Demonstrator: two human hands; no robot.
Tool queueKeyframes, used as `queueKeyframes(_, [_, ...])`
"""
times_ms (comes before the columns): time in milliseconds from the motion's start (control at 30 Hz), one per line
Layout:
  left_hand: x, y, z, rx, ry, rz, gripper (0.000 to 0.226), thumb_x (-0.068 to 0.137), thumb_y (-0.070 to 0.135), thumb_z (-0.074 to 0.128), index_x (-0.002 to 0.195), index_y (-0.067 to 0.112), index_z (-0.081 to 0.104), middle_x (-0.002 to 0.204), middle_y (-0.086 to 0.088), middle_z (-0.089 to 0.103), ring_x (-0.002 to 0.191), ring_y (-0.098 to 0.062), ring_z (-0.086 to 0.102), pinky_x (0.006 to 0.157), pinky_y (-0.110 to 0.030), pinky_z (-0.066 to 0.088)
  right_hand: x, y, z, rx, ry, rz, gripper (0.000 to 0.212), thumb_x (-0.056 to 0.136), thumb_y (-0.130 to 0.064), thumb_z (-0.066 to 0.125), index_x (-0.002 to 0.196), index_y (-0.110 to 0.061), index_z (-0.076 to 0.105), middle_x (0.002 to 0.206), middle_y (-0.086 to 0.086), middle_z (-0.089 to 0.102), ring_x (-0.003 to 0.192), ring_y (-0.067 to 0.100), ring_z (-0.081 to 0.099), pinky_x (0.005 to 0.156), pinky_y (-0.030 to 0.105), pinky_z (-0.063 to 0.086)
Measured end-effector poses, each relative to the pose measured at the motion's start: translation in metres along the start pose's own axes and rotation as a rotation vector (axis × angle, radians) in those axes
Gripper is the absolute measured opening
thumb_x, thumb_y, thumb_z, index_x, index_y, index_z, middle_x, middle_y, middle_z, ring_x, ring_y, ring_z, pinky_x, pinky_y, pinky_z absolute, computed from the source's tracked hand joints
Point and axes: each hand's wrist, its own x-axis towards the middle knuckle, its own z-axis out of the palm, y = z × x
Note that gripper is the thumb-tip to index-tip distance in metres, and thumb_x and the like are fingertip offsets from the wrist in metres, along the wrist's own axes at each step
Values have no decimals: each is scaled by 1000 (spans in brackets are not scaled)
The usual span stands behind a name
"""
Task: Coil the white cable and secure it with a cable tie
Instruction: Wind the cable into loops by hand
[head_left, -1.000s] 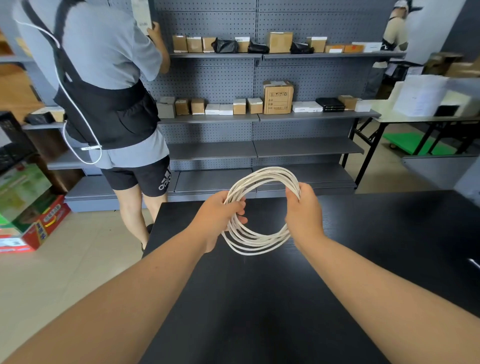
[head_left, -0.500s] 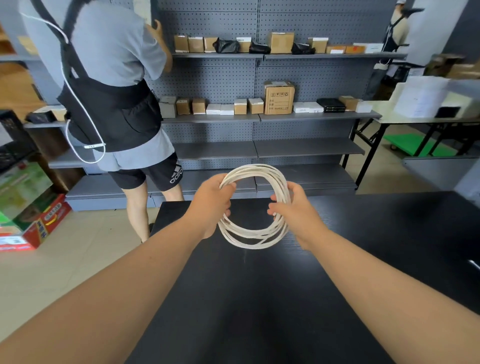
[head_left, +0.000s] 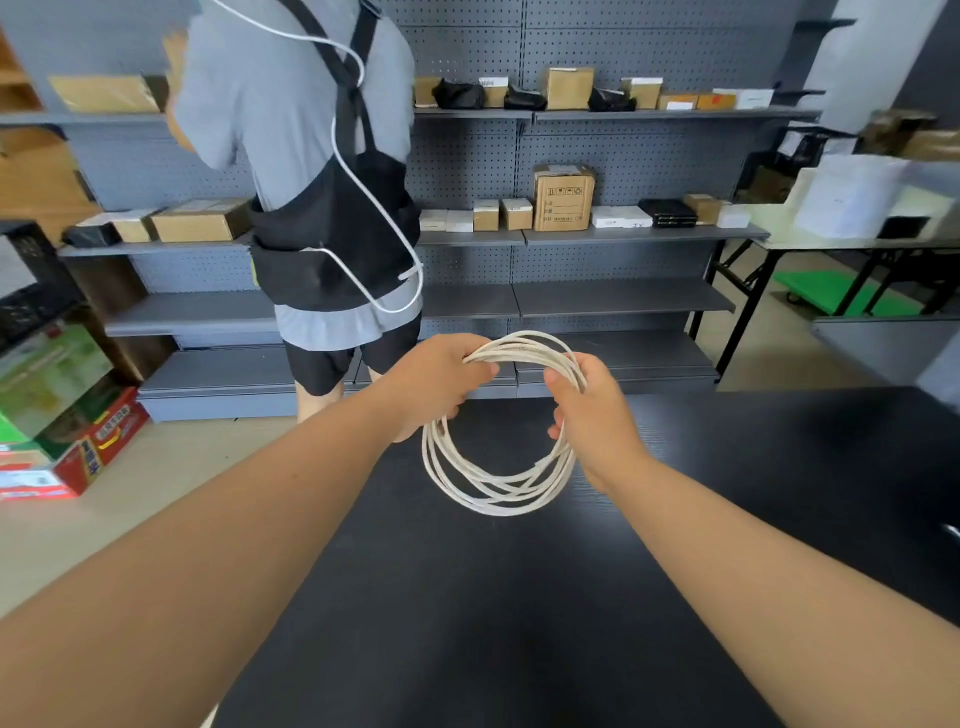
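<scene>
Shelving: a grey shelf unit (head_left: 623, 299) with a pegboard back is being seen across the far side of the room. Small boxes and dark pouches are being carried on its upper two levels, and a taller cardboard box (head_left: 563, 197) is being carried on the middle level.
Table: a black table (head_left: 519, 623) is being looked down on from its near end, and both bare forearms are being stretched out above it.
Other person: a person (head_left: 291, 104) in a grey shirt and a black harness is being seen from behind, between the shelving and the table's far left corner.
Cartons: coloured cartons (head_left: 78, 441) are being kept on the floor at the left.
White cable: the white cable (head_left: 488, 488) is being held as a round coil of several loose loops, above the far part of the table. Its top arc is being spanned between the two hands, and its lower arc is being let hang below and between them. Whether that arc is touching the table cannot be told.
Left hand: the left hand (head_left: 436, 384) is being closed round the upper left of the coil, with the fingers curled over the bunched strands.
Right hand: the right hand (head_left: 592, 415) is being closed round the upper right of the coil, with the strands being passed through the curled fingers.
</scene>
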Motion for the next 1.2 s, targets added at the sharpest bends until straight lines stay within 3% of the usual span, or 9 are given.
queueKeyframes(233, [2, -13, 11, -280, 31, -40, 9, 89, 17, 60, 81, 18, 63, 63, 3, 49, 50, -10, 40, 50, -20, 37, 4, 10, 4, -117, 109, -95, 9, 95, -27, 42, 88, -31, 45, 62, -8, 43, 59, 16, 40, 64, 35, 38])
queueKeyframes(400, [2, -25, 17, -334, 113, -75, 23, 86, 26, 65, 107, 16, 63, 86, 2, 62, 72, -14, 59, 83, -34, 49, 5, 13, -2, -77, 231, -62, 4, 96, -27, 41, 94, -27, 43, 65, -8, 44, 58, 16, 39, 65, 35, 38])
queueKeyframes(467, [1, -29, 21, -198, 227, -29, 50, 86, 36, 64, 131, 22, 48, 117, 3, 58, 104, -13, 57, 97, -32, 42, 6, 9, -5, -103, 256, -41, 4, 97, -27, 39, 96, -25, 43, 68, -7, 45, 60, 17, 42, 65, 37, 42])
queueKeyframes(567, [-12, -34, 29, 241, 326, 198, 84, 82, 44, 64, 148, 19, 18, 149, 1, 28, 137, -11, 26, 111, -26, 23, 8, 4, -9, -141, 287, 2, 7, 98, -25, 38, 100, -20, 44, 73, -6, 46, 71, 23, 48, 74, 45, 51])
queueKeyframes(667, [-21, -44, 38, 823, 391, 580, 102, 72, 64, 58, 147, 9, 17, 154, -12, 21, 143, -25, 15, 117, -36, 12, 11, 0, -10, -169, 300, 34, 14, 98, -25, 38, 104, -16, 46, 73, -5, 46, 74, 23, 48, 78, 46, 51])
queueKeyframes(767, [-19, -57, 49, 1170, 345, 735, 117, 60, 72, 61, 146, 6, 17, 153, -19, 21, 142, -32, 13, 118, -44, 7, 13, -4, -9, -160, 311, 47, 12, 98, -25, 39, 101, -16, 46, 74, -6, 46, 73, 22, 48, 77, 44, 49])
queueKeyframes(933, [-9, -71, 65, 1291, 533, 853, 105, 69, 51, 69, 147, 10, 12, 150, -18, 19, 146, -30, -8, 117, -46, 4, 13, -14, -2, -79, 279, 63, 8, 97, -24, 40, 97, -18, 46, 75, -6, 48, 74, 19, 47, 80, 43, 48])
queueKeyframes(1100, [-1, -63, 57, 1210, 708, 831, 62, 85, 7, 35, 143, 4, 13, 150, -25, 23, 139, -40, 19, 116, -48, 10, 11, -19, -5, -298, 161, -57, 13, 98, -26, 38, 96, -17, 48, 71, -4, 48, 71, 23, 48, 76, 51, 52])
queueKeyframes(1200, [1, -60, 48, 1216, 681, 784, 74, 81, 14, 51, 143, 0, 13, 147, -25, 20, 139, -40, 19, 116, -48, 9, 9, -20, -8, -486, 62, -163, 17, 98, -26, 37, 94, -14, 48, 67, 1, 48, 69, 30, 51, 67, 46, 51])
